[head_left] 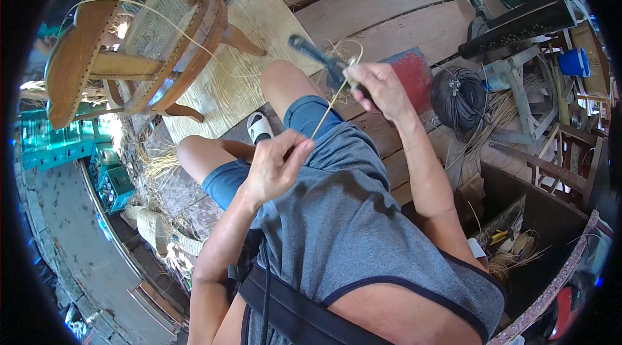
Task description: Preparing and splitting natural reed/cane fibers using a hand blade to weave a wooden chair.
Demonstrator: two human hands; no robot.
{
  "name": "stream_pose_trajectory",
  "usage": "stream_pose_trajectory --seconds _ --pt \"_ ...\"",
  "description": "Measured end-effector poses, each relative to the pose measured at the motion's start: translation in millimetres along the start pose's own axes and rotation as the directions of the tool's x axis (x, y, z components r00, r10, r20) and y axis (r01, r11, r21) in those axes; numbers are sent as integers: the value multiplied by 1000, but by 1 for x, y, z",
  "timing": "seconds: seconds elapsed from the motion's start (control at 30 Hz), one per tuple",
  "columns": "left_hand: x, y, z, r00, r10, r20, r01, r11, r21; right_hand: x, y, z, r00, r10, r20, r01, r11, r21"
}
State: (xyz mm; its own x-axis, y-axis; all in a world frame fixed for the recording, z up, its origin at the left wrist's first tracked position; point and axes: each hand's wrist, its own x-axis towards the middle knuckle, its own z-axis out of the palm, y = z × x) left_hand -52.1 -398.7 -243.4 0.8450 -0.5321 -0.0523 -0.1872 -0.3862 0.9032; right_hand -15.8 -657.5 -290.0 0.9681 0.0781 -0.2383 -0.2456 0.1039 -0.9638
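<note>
Over the person's blue fabric shorts [308,114], a thin, straight, straw-yellow strand [329,110] runs between both hands. The left hand [275,165] pinches its lower end, fingers closed. The right hand [383,90], at the upper end, grips a dark, elongated hand tool [315,55], blurred, type undetermined. A brown wooden chair with woven panel [210,18] occupies the upper left.

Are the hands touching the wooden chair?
No, the chair is off to the left, apart from the left hand and the right hand, which have a thin strip stretched between them.
</note>
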Motion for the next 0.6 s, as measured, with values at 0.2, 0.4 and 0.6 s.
stream_pose_trajectory --seconds 0.2,0.4,0.6 --pt "-40 -14 -26 995 -6 95 -3 996 92 14 -19 -32 984 -109 -141 93 989 -119" --pt "65 -18 -3 970 239 -41 -222 944 244 -16 -41 2 924 -358 -133 224 790 -571" --pt "91 -8 20 991 -118 67 128 972 -194 -17 -16 26 906 -413 -94 298 779 -552"
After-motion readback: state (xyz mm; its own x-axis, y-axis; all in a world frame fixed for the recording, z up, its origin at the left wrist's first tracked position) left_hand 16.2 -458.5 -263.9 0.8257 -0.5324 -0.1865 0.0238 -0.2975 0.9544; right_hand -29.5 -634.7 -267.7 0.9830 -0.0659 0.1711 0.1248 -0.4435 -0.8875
